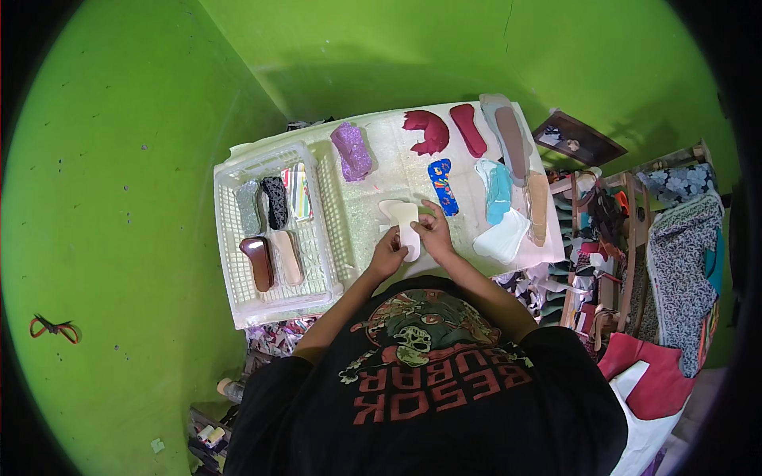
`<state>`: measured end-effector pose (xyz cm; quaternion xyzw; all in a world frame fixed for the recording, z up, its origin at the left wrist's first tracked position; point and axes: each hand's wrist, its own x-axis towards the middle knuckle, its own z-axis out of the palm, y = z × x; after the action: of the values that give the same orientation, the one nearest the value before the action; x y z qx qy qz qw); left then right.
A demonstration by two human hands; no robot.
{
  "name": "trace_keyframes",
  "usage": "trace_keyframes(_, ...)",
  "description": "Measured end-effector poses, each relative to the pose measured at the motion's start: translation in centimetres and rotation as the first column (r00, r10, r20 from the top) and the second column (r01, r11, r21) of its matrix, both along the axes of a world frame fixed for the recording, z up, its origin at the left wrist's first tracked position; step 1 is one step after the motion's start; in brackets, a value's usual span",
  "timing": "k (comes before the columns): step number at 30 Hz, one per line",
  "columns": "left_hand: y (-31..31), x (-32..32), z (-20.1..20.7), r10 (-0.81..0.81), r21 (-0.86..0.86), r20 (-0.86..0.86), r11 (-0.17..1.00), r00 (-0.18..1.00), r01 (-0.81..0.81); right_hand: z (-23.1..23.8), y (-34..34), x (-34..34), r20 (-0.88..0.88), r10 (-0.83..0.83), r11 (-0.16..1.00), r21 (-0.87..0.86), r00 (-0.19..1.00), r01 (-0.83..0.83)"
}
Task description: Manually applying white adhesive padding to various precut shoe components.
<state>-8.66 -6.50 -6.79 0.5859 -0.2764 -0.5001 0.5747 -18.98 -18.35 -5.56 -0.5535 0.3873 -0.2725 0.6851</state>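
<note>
Bright, even light — fisheye-bent, dark-rimmed edges

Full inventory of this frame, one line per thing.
table: 1, whitish top, centre
basket: 1, white, table's left; holds about five sole-shaped pieces
cream piece: 1, cream, under both hands
purple piece: 1, glittery purple, table rear
maroon pieces: 2, table rear
blue piece: 1, blue patterned, centre
right-hand pieces: several, turquoise, white, tan, grey-brown, table's right
fabrics: many, mixed, far right
left hand: on cream piece
right hand: on cream piece
</note>
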Motion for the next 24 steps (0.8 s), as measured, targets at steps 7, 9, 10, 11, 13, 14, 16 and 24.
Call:
trace_keyframes(7, 0.8, 0.0, -0.7, -0.146, 0.025, 0.036, 0.989, 0.989, 0.145, 0.1, -0.9, -0.3, -0.164, 0.085, 0.993, -0.072, 0.983, -0.098)
trace_keyframes(9, 1.1, 0.1, -0.8, -0.144, 0.063, 0.042, 0.988, 0.989, 0.141, 0.2, -0.9, -0.3, -0.175, 0.03, 0.993, -0.108, 0.984, -0.049)
trace_keyframes(10, 1.3, 0.1, -0.9, -0.141, 0.099, 0.048, 0.986, 0.989, 0.136, 0.1, -0.8, -0.2, -0.176, 0.032, 0.993, -0.105, 0.984, -0.051)
trace_keyframes(11, 1.5, 0.1, -1.0, -0.14, 0.102, 0.046, 0.986, 0.989, 0.134, 0.1, -0.8, 0.0, -0.123, -0.025, 0.988, -0.153, 0.992, 0.006)
trace_keyframes(13, 1.4, -0.3, -0.2, -0.046, 0.146, -0.153, 0.987, 0.987, 0.069, 0.2, -0.7, 0.2, -0.075, -0.086, 0.979, -0.193, 0.993, 0.07)
trace_keyframes(14, 1.4, -0.4, -0.2, -0.048, 0.15, -0.158, 0.986, 0.986, 0.072, 0.2, -0.6, 0.5, 0.007, -0.179, 0.969, -0.172, 0.984, 0.178)
trace_keyframes(16, 1.7, -0.4, -0.5, -0.082, 0.184, -0.095, 0.978, 0.992, 0.099, 0.0, -0.7, 0.3, 0.053, -0.241, 0.954, -0.173, 0.969, 0.247)
trace_keyframes(24, 2.6, -0.9, -0.1, -0.079, 0.103, -0.033, 0.991, 0.996, 0.082, -0.1, -0.8, -0.3, -0.049, -0.158, 0.986, -0.06, 0.986, 0.155)
